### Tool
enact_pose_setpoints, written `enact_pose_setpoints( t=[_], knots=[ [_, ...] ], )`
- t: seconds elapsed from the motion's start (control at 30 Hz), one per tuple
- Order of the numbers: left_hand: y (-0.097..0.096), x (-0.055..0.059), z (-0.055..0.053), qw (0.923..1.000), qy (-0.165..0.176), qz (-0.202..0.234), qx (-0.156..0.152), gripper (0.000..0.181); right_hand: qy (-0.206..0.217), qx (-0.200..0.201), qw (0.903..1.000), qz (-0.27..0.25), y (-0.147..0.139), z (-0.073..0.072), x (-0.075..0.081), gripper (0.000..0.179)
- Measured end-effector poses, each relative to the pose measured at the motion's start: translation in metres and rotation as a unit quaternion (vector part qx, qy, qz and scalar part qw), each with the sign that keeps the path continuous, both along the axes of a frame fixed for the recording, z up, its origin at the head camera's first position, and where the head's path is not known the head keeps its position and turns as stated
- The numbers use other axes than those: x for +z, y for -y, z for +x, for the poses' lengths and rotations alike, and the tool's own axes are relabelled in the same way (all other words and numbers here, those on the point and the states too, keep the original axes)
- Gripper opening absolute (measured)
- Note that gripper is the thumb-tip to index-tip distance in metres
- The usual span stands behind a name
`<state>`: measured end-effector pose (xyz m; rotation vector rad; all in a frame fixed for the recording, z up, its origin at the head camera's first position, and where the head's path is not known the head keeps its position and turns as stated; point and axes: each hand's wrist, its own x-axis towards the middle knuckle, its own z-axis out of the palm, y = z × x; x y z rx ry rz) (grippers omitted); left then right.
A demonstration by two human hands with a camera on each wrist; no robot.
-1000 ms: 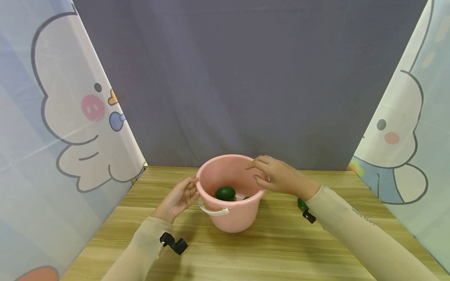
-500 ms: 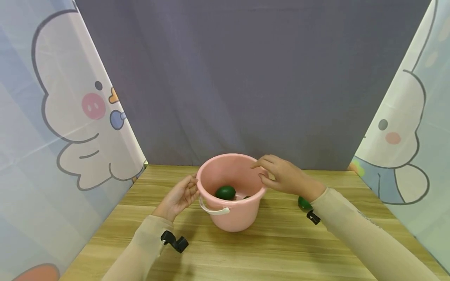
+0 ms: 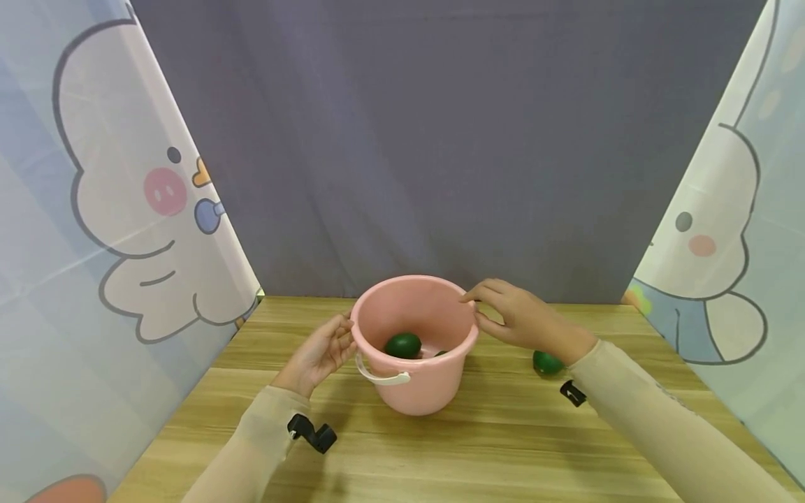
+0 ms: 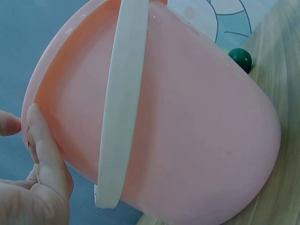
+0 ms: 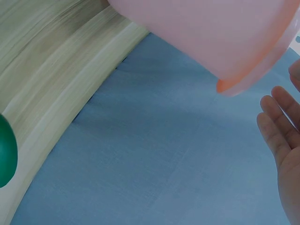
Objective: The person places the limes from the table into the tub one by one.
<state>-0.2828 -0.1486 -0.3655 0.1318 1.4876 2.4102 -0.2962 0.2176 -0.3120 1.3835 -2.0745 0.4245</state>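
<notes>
A pink bucket [image 3: 434,384] with a white handle [image 3: 385,379] stands upright on the table. My left hand [image 3: 321,356] pinches its left rim, one finger under the lip in the left wrist view and the thumb on the other side. My right hand [image 3: 518,314] is at the right rim, fingertips over the edge and thumb outside. In the right wrist view its fingers [image 5: 276,126] are fairly straight, beside the rim, holding nothing. Inside the bucket lies a dark green oval, fruit-like thing [image 3: 403,345]; the near rim mostly hides a second green thing [image 3: 441,353].
Another green rounded thing [image 3: 546,362] lies on the wooden table [image 3: 440,461] right of the bucket, close to my right wrist. A grey cloth [image 3: 402,140] hangs behind the table. Cartoon-printed curtains [image 3: 170,279] flank both sides.
My right hand has moved right, from over the bucket's opening to its right rim. More of the green thing on the table shows now. My left hand and the bucket have stayed in place.
</notes>
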Motion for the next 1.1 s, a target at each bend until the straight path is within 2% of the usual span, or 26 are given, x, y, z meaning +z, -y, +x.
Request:
enact_pose_setpoints(
  t=[0.17,0.3,0.6,0.93,1.1],
  knots=[
    [0.000,0.000,0.000,1.0000,0.001,0.005,-0.003,0.050,0.005,-0.011,0.9999,0.005,-0.006,0.002,0.000,0.022],
    [0.001,0.000,0.000,1.0000,-0.001,0.007,-0.006,0.043,0.014,-0.018,0.9997,0.006,-0.010,0.004,-0.001,0.032],
    [0.001,0.001,-0.001,0.9999,-0.006,0.010,-0.009,0.030,0.026,-0.035,0.9989,0.015,-0.017,0.008,0.001,0.031],
    [0.003,0.001,0.000,0.9999,-0.002,0.006,-0.015,0.059,0.037,-0.046,0.9982,0.001,-0.031,0.010,-0.007,0.035],
    [0.004,0.001,0.000,0.9997,-0.010,-0.001,-0.021,0.065,0.036,-0.061,0.9975,0.000,-0.039,0.010,-0.013,0.028]
  ],
)
